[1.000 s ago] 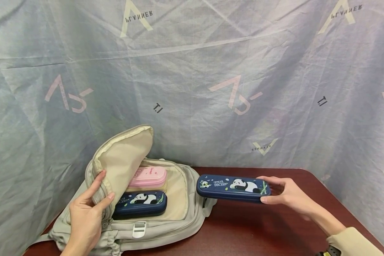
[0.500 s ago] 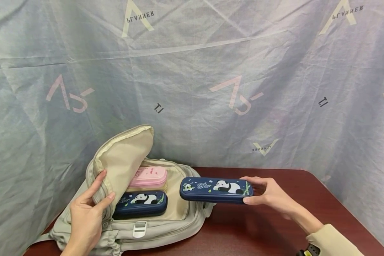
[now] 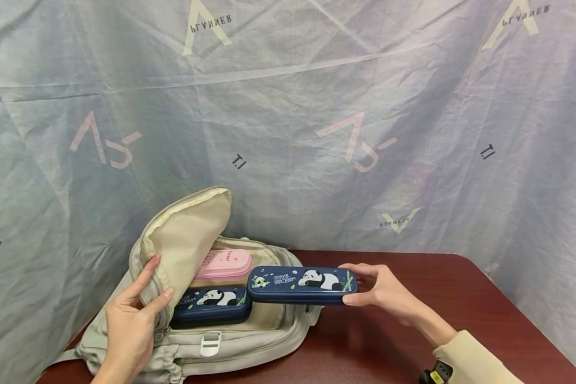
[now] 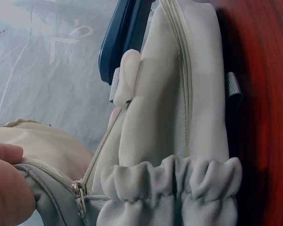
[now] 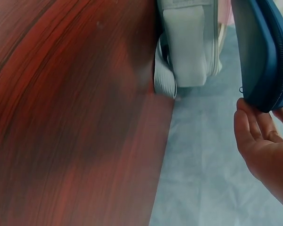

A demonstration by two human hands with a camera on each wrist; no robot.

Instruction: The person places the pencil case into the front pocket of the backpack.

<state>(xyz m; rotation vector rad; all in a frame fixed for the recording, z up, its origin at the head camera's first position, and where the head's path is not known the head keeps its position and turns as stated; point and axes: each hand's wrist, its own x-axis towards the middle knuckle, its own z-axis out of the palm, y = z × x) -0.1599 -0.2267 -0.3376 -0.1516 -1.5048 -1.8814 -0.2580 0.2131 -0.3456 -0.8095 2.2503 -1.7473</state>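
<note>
A light grey backpack [image 3: 249, 349] lies on its back with its cream-lined flap [image 3: 187, 229] lifted. My left hand [image 3: 132, 320] pinches the flap's edge between thumb and fingers. Inside the bag are a pink pencil case [image 3: 228, 264] and a navy panda pencil case [image 3: 213, 305], both partly covered by the flap. My right hand [image 3: 384, 290] grips the right end of a second navy panda pencil case [image 3: 302, 285], level above the bag's right side. Its left end overlaps the inner navy case in the head view. The right wrist view shows this held case [image 5: 262, 56] from its zipped end.
The dark red table [image 3: 389, 341] extends to the right of the bag. A grey printed cloth [image 3: 288, 133] hangs behind and at both sides. A white buckle [image 3: 210, 344] sits on the bag's front, and a zip pull [image 4: 80, 197] hangs near the left hand.
My right hand has carried the navy panda pencil case leftward, from beside the bag to over its opening. The left hand keeps the flap raised in the same place.
</note>
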